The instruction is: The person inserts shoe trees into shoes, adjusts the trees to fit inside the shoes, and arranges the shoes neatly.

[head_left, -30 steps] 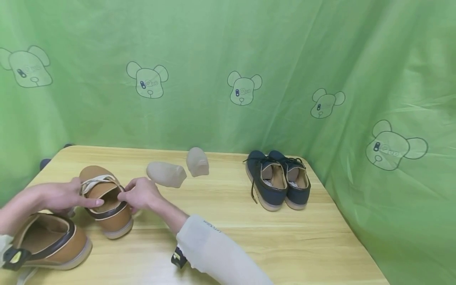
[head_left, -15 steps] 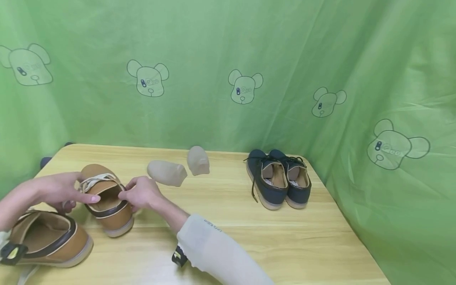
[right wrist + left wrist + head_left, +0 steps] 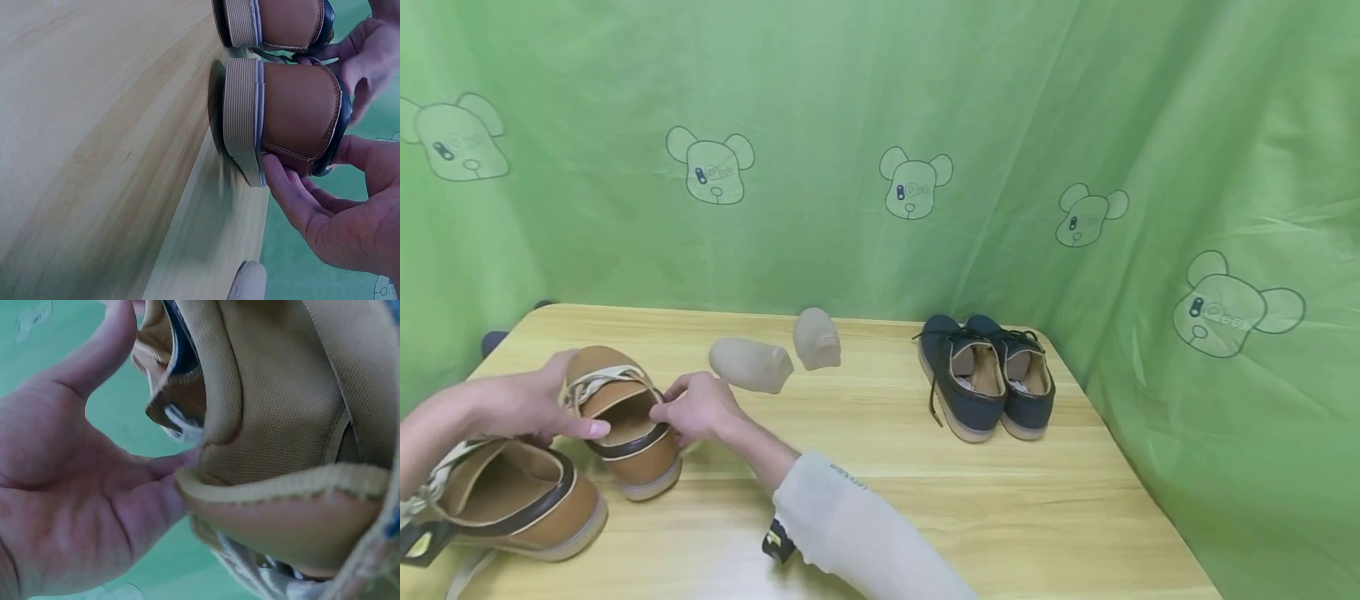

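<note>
Two brown lace-up shoes stand at the left of the table in the head view. My right hand [image 3: 703, 408] pinches the collar of the farther brown shoe [image 3: 643, 467], thumb at the opening and fingers along its outer side. Between the two shoes is my left hand [image 3: 531, 404]; its thumb lies straight at the left edge of the farther shoe's opening. In the left wrist view, its palm [image 3: 69, 506] faces the camera and the fingers reach behind the nearer brown shoe [image 3: 281, 531], their tips hidden. That nearer shoe sits under the left wrist.
Two beige toe-shaped inserts, one lying sideways [image 3: 751, 364] and one upright-pointing [image 3: 817, 339], lie at the back of the wooden table [image 3: 925, 517]. A pair of navy lace-up shoes [image 3: 966, 412] stands at the back right. A green curtain [image 3: 820, 100] encloses the table.
My left hand has drawn back slightly left, its thumb leaving the middle of the farther shoe's opening. The nearer shoe has shifted and turned slightly to the right. My right hand stays put.
</note>
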Action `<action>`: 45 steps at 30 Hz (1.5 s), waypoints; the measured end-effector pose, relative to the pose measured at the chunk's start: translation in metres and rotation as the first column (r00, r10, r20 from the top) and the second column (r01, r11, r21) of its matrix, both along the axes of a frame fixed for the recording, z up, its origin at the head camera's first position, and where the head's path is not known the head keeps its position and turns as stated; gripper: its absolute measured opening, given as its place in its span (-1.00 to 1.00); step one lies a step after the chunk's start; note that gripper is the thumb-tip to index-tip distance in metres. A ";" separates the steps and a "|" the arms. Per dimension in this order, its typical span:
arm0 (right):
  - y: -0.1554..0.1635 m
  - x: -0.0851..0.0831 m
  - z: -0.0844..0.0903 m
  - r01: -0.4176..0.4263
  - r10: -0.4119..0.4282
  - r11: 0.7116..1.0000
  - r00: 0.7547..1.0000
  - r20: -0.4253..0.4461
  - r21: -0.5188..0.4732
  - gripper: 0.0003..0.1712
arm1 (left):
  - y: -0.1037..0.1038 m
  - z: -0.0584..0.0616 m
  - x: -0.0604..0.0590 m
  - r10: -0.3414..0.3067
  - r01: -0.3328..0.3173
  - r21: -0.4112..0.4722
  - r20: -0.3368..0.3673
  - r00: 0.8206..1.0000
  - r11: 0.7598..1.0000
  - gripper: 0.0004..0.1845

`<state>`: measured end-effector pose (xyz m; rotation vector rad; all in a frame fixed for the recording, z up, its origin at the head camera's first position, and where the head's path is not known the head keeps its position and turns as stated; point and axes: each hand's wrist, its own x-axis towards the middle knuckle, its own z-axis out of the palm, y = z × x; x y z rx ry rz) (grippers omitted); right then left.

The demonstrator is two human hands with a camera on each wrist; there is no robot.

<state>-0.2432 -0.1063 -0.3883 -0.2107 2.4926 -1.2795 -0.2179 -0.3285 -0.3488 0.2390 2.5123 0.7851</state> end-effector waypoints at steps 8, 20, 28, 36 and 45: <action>0.000 -0.001 0.000 -0.003 0.003 1.000 1.000 -0.016 0.004 -0.79 | 0.013 -0.007 0.019 -0.129 0.124 -0.062 -0.095 0.987 0.990 0.60; 0.000 0.000 -0.002 -0.002 0.003 0.999 1.000 -0.003 0.034 -0.77 | 0.025 -0.010 0.025 -0.204 0.196 -0.126 -0.054 0.977 0.972 0.62; 0.000 -0.001 -0.002 0.006 -0.007 1.000 1.000 0.007 0.022 -0.81 | 0.027 0.002 0.023 -0.192 0.192 -0.094 0.009 0.981 0.977 0.54; -0.001 -0.002 -0.001 0.020 -0.020 0.999 1.000 -0.011 0.035 -0.86 | 0.028 0.003 0.027 -0.111 0.108 0.053 0.056 0.992 0.993 0.40; 0.006 -0.008 0.004 0.042 -0.040 0.998 0.999 -0.032 0.047 -0.85 | 0.035 -0.001 0.032 -0.169 0.171 0.017 -0.101 0.980 0.985 0.23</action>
